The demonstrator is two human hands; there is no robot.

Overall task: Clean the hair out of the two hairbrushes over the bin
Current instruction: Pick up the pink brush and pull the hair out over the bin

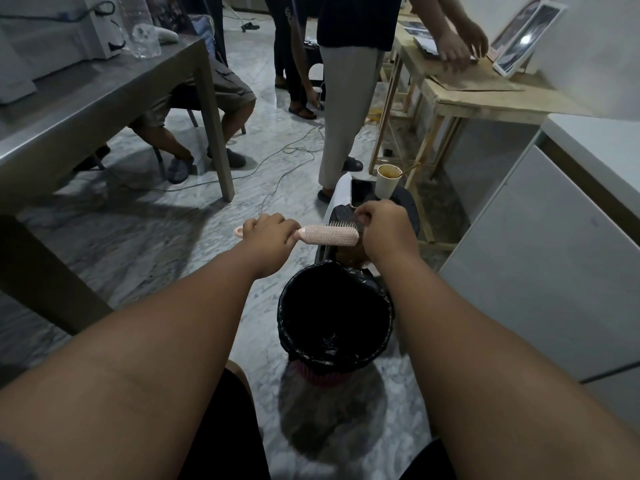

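My left hand (268, 235) grips the handle of a pale pink hairbrush (330, 234), held level with its bristles facing away from me. My right hand (386, 232) pinches dark hair at the far end of the bristles, near the brush's tip. The brush hangs above and just beyond a small bin (382, 327) lined with a black bag, which stands on the floor between my arms. A brown object, maybe a second brush (349, 256), lies just past the bin's far rim, mostly hidden by my right wrist.
Beyond the bin stands a dark stool (405, 202) with a phone (362, 194) and a paper cup (388, 180). A grey table (104, 98) fills the left, a white cabinet (554, 254) the right. People stand and sit ahead; cables cross the marble floor.
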